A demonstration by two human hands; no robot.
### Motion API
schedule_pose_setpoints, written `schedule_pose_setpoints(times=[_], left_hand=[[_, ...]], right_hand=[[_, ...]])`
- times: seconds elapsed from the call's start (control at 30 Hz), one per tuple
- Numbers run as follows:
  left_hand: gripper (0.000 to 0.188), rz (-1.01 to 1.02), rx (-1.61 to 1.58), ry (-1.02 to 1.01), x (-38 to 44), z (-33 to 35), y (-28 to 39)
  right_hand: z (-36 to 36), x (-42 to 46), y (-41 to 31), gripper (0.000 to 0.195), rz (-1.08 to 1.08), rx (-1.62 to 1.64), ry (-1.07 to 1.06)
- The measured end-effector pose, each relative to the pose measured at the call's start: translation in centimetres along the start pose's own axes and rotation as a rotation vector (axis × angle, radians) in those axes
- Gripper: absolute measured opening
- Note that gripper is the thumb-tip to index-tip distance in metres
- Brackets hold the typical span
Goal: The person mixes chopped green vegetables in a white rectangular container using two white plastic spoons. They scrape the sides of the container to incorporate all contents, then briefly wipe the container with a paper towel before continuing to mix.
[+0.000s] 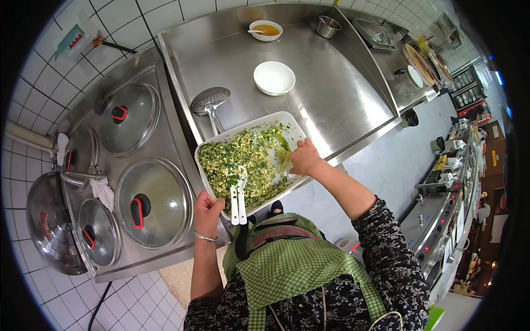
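A white rectangular tub (295,125) sits at the near left edge of the steel counter, overhanging towards my body. Chopped greens mixed with yellow bits, possibly egg, form the filling (244,159) inside. My left hand (208,213) grips the tub's near left corner. At the right end, my right hand (305,158) is curled over the rim. A pale green, smeared patch (283,159) beside its fingers may be a wet wall or a translucent item; I cannot tell. Two white-handled spoons (238,205) lean in the filling over the near rim.
A perforated metal ladle (211,100) lies behind the tub. Beyond it are a white bowl (274,77), a bowl of orange-yellow liquid (266,30) with a spoon, and a steel pot (328,27). Leftward, glass-lidded pots (155,202) fill a steel unit (103,271).
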State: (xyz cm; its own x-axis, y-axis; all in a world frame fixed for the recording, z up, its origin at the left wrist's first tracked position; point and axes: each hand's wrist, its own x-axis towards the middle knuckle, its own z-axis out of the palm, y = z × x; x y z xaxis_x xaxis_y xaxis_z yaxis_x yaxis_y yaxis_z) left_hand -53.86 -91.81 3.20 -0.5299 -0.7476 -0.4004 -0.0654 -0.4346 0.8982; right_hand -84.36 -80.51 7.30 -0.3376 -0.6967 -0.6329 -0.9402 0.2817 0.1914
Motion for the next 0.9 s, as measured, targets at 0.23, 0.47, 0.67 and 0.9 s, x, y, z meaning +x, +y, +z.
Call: schedule_pose_setpoints(times=[0.23, 0.47, 0.67, 0.9], left_hand=[[0.026, 0.001, -0.024, -0.030, -0.1, 0.2, 0.3], [0.018, 0.080, -0.013, -0.037, 0.0, 0.3, -0.4], [0.029, 0.019, -0.005, -0.025, 0.1, 0.2, 0.2], [0.029, -0.001, -0.021, -0.016, 0.0, 0.5, 0.8]], right_hand=[[1.9, 1.7, -1.8, 0.019, 0.009, -0.346, 0.046], [2.7, 2.0, -0.4, 0.018, 0.012, -0.262, 0.204], [1.5, 0.9, 0.7, 0.018, 0.054, -0.118, 0.234], [1.9, 0.5, -0.3, 0.016, 0.070, -0.203, 0.238]])
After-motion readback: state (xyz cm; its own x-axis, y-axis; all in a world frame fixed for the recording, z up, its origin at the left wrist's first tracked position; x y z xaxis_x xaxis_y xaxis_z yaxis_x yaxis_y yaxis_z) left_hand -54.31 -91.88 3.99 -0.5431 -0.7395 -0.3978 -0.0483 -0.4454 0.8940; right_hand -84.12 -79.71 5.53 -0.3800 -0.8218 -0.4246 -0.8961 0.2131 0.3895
